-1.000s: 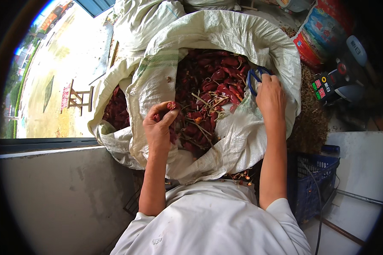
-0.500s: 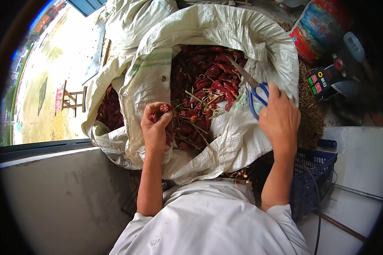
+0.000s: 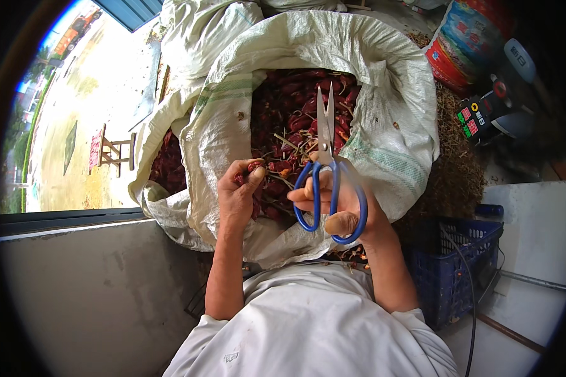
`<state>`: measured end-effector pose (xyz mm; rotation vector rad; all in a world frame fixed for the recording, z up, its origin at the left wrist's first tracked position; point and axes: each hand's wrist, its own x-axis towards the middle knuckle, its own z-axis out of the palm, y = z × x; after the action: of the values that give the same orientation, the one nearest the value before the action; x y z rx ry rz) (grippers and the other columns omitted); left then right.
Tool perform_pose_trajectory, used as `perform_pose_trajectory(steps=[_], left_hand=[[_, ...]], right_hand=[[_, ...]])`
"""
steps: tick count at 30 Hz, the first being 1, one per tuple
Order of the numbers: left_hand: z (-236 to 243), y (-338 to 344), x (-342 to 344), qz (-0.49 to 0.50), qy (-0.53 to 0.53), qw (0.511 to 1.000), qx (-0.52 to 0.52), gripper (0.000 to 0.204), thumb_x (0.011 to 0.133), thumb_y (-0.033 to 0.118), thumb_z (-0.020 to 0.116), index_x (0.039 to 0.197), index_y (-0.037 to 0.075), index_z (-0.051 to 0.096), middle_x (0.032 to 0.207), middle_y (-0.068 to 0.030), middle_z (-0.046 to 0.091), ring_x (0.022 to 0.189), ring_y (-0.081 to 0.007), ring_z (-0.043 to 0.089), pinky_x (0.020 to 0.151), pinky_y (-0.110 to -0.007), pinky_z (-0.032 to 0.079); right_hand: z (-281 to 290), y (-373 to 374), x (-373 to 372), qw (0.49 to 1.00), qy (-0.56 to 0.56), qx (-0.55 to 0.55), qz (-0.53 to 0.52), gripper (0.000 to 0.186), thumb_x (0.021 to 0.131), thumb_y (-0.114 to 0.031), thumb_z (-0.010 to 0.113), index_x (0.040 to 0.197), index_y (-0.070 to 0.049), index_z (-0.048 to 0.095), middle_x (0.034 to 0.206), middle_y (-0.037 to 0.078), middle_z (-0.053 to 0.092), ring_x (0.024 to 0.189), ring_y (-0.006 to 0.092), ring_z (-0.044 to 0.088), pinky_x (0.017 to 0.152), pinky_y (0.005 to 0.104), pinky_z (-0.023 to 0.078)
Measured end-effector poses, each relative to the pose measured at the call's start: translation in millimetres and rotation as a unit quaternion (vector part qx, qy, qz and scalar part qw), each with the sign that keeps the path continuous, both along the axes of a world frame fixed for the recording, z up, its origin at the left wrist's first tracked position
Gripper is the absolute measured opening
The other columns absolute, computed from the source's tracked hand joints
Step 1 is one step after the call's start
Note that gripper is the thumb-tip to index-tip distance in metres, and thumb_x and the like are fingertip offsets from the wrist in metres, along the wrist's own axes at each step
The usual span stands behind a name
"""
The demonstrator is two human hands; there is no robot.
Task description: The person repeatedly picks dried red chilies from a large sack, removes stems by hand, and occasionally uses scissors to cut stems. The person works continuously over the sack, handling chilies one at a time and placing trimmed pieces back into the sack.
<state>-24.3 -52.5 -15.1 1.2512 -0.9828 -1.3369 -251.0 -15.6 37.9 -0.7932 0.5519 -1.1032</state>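
Dried red chilies [image 3: 256, 166] are pinched in my left hand [image 3: 236, 191], at the left side of a large white woven sack's opening. My right hand [image 3: 352, 204] holds scissors [image 3: 324, 141] with blue loop handles, thumb and fingers through the loops. The blades stand slightly apart and point away from me, over the sack. Inside the white sack [image 3: 396, 125] lie many dark red chilies [image 3: 299, 113], with pale cut stems [image 3: 286, 143] strewn among them.
Left of it stands a smaller sack [image 3: 163, 204] of chilies. A blue plastic crate [image 3: 449, 276] sits at my right, a black cable [image 3: 471, 301] hanging by it. Stem litter [image 3: 456, 169] covers the floor near a colourful bag [image 3: 462, 50]. A grey wall [image 3: 94, 295] rises at left.
My right hand has swung left and nearer with the scissors, turning them from a leftward slant to nearly straight ahead. The blades have parted. My left hand keeps its chilies, shifted slightly right.
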Motion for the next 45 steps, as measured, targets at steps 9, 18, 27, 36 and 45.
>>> perform_pose_trajectory(steps=[9,18,27,36,45], left_hand=[[-3,1,4,0.017,0.061,0.998,0.021,0.014,0.091,0.007,0.072,0.101,0.001,0.065,0.083,0.0024,0.061,0.073,-0.0047,0.055,0.066,-0.019,0.046],[3,5,-2,-0.001,0.1,0.995,0.007,0.024,0.096,0.011,0.063,0.115,-0.003,0.063,0.09,-0.0044,0.063,0.073,-0.008,0.055,0.062,-0.022,0.045],[-21,0,18,-0.005,0.115,0.992,0.045,0.008,0.093,0.004,0.068,0.099,0.002,0.065,0.089,0.001,0.064,0.077,-0.0081,0.058,0.072,-0.022,0.049],[-30,1,26,-0.04,0.098,0.994,0.011,0.021,0.095,0.004,0.064,0.116,0.0,0.062,0.103,-0.0017,0.065,0.086,-0.0067,0.059,0.079,-0.022,0.049],[-30,4,26,-0.039,0.122,0.991,0.026,0.016,0.097,0.01,0.065,0.111,0.001,0.065,0.094,0.0013,0.066,0.082,-0.0053,0.057,0.076,-0.021,0.047]], right_hand=[[8,-4,13,0.966,0.252,-0.051,-0.015,0.088,0.069,-0.026,0.093,0.139,-0.003,0.045,0.1,0.003,0.057,0.089,0.0093,0.059,0.081,0.0264,0.052],[-3,-3,16,0.96,0.278,0.003,0.019,0.097,0.072,-0.039,0.09,0.145,-0.001,0.039,0.105,0.005,0.059,0.095,0.01,0.056,0.084,0.0237,0.048],[0,-8,32,0.729,0.613,-0.298,-0.073,0.092,0.065,-0.044,0.089,0.137,-0.002,0.05,0.1,0.016,0.058,0.09,0.0325,0.058,0.081,0.0413,0.048],[-27,-11,44,0.669,0.681,-0.298,-0.028,0.073,0.071,-0.037,0.081,0.133,-0.006,0.054,0.101,0.013,0.057,0.097,0.0313,0.058,0.084,0.0453,0.047],[-22,-13,44,0.671,0.679,-0.297,-0.028,0.068,0.072,-0.03,0.081,0.129,-0.006,0.055,0.1,0.012,0.058,0.096,0.0308,0.058,0.083,0.0459,0.047]])
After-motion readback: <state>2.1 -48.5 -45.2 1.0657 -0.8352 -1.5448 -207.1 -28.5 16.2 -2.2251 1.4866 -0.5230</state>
